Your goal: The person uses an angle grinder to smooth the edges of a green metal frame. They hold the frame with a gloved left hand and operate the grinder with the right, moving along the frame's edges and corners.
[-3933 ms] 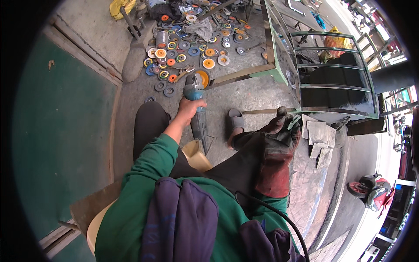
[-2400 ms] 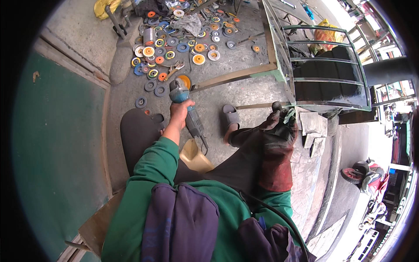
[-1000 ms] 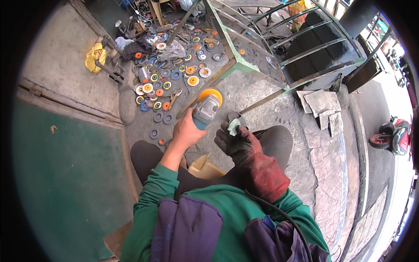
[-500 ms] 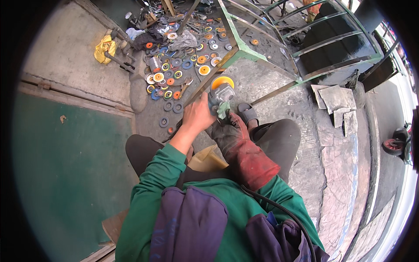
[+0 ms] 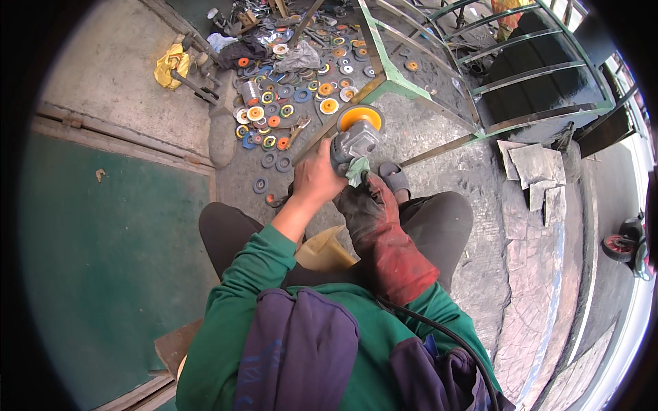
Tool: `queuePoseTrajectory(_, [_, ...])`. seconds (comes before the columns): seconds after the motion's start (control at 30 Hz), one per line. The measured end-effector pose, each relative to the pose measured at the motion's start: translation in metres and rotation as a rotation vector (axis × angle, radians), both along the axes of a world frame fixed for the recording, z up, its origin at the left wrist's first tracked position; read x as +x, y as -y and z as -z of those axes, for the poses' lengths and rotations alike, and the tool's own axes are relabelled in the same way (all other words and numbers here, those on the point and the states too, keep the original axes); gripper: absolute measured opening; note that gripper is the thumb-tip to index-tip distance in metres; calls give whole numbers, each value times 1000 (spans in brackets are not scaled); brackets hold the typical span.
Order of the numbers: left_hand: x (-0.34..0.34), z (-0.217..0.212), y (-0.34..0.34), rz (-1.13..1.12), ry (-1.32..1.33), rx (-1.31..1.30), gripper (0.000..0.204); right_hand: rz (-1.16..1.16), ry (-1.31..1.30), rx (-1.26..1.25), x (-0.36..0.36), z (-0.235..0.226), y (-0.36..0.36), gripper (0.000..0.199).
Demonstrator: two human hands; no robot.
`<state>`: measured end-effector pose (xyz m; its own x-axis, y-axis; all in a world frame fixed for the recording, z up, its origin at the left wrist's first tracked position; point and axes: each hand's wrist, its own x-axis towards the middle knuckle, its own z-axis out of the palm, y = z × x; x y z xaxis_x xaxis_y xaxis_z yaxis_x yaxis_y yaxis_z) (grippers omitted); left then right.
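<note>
An angle grinder (image 5: 358, 142) with a grey metal head and a yellow-centred disc (image 5: 361, 119) is held in front of my knees. My bare left hand (image 5: 318, 171) wraps round its body from the left. On the right, my right hand (image 5: 370, 205), in a worn red and black work glove, is closed at the grinder's side, beside a pale green cloth (image 5: 357, 171); its grip is partly hidden. Just beyond the disc stands a green-edged metal frame (image 5: 397, 83), and one of its bars passes close behind the grinder. Whether the disc touches the bar I cannot tell.
Many used grinding discs (image 5: 329, 106) lie scattered on the floor ahead. A yellow bag (image 5: 170, 67) sits at the left by a wall. Flat grey pieces (image 5: 538, 166) lie at the right. A black cable (image 5: 439, 327) runs over my right arm.
The grinder has moved slightly away from me and to the right, its disc showing more of its face. Both hands keep their hold. The whole view has shifted a little.
</note>
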<state>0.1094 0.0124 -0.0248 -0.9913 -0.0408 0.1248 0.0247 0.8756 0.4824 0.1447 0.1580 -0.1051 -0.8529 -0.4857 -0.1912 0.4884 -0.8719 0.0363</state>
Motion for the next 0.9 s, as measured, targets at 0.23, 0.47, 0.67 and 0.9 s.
queuePoseTrajectory(0.23, [-9,-6,25,-14,-127,425,63,79,70,-5,-5,-31,8,40])
queuePoseTrajectory(0.47, [-60,-24,26,156,-77,635,58,103,314,205,-2,-35,7,37])
queuePoseTrajectory(0.67, [-106,-45,28,231,31,690,56,-15,445,442,-7,-24,17,32])
queuePoseTrajectory(0.9, [-157,-58,76,74,-110,408,74,-350,189,934,16,-12,27,26])
